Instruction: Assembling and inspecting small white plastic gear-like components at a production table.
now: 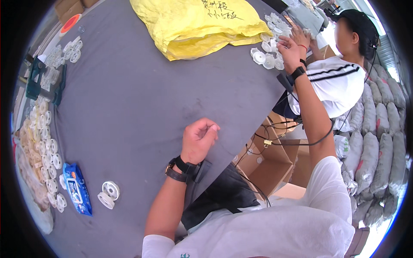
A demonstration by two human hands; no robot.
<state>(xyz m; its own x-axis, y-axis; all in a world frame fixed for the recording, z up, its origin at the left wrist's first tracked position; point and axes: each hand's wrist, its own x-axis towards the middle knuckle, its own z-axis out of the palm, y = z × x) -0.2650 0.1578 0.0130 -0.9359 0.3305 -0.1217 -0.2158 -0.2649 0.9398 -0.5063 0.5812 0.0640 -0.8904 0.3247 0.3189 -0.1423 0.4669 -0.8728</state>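
Note:
My left hand (200, 138) rests on the grey table with its fingers curled in and the thumb laid against them; nothing shows in it. My right hand (290, 52) is stretched out to the far right, its fingers apart at the edge of a pile of white plastic wheel-shaped parts (269, 61). Whether its fingertips touch one of them is hard to make out. Just beyond it, a co-worker's hand (300, 38) with a red wrist string is over the same pile. Away to the left of my left hand lie two white plastic wheels (110, 190), one leaning on the other.
A yellow woven sack (202, 32) lies along the far side of the grey table (129, 107). At left are a blue wipes pack (77, 189), many white rings (45, 150) and a dark green tool (36, 79). Cardboard boxes (269, 167), cables and stacked grey sacks (370, 159) stand right.

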